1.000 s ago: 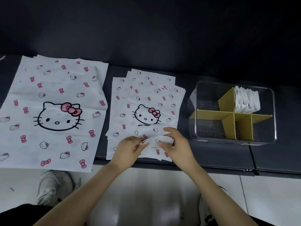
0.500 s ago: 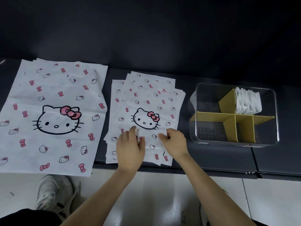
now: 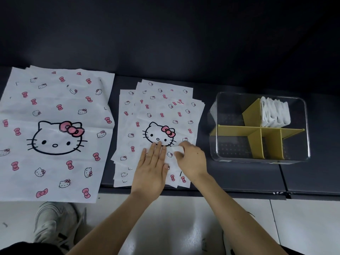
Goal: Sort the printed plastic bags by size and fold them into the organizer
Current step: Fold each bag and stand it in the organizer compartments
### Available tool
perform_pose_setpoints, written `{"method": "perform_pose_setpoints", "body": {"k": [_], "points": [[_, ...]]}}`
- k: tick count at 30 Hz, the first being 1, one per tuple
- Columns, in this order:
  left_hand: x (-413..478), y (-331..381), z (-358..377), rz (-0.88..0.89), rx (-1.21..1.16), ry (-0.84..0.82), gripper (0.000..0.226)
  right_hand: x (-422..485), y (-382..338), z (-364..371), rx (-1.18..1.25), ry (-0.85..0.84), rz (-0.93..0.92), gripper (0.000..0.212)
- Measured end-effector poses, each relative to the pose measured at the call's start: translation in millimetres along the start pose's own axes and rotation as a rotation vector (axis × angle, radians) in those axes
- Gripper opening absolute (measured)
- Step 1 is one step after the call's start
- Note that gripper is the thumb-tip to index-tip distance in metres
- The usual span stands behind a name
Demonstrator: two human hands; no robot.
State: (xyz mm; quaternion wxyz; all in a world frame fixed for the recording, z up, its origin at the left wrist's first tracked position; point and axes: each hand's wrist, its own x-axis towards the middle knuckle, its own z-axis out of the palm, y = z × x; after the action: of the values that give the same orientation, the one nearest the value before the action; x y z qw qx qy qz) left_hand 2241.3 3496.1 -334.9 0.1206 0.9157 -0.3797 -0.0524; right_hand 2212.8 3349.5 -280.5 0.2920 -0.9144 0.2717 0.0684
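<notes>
A stack of small white bags (image 3: 161, 111) printed with a cat face and pink bows lies mid-table. My left hand (image 3: 151, 166) presses flat, fingers straight, on the top bag's folded-up lower part. My right hand (image 3: 191, 161) rests beside it with fingers curled at the white fold edge (image 3: 177, 149); the fingertips hide whether they pinch it. A stack of large bags (image 3: 55, 133) of the same print lies at the left. The clear organizer (image 3: 305, 144) with yellow dividers stands at the right, several folded bags (image 3: 275, 113) in its far right compartment.
The dark table's front edge (image 3: 239, 195) runs just below my wrists, with pale floor tiles beneath. The large bags overhang that edge at the left. A grey shoe (image 3: 53, 223) shows on the floor. A dark wall stands behind the table.
The lower part of the top small bag has been folded up toward the cat face. My left hand went from pinching the edge to lying flat on the fold. Both hands moved away from me.
</notes>
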Motion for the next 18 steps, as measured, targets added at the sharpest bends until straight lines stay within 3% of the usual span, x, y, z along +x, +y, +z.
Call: {"method": "perform_pose_setpoints", "body": {"k": [2,4,8,11,15,18], "points": [[1,0,0,-0.011,0.013,-0.014,0.059,4,2,-2,-0.147,0.011,-0.069,0.044],[1,1,-1,-0.021,0.019,-0.038,0.060,10,1,-7,-0.153,-0.041,-0.063,0.052],[2,2,-4,-0.026,0.022,-0.076,0.060,25,-5,-19,-0.196,-0.226,0.015,0.032],[3,1,-11,-0.010,-0.074,-0.054,0.055,24,-10,-27,-0.202,-0.237,-0.034,0.023],[16,11,-52,-0.252,-0.542,0.158,0.053,-1,-7,-50,0.158,-0.169,-0.053,0.008],[31,29,-86,-0.417,-0.960,0.039,0.020,-24,3,-80,0.416,-0.088,-0.040,0.022]]}}
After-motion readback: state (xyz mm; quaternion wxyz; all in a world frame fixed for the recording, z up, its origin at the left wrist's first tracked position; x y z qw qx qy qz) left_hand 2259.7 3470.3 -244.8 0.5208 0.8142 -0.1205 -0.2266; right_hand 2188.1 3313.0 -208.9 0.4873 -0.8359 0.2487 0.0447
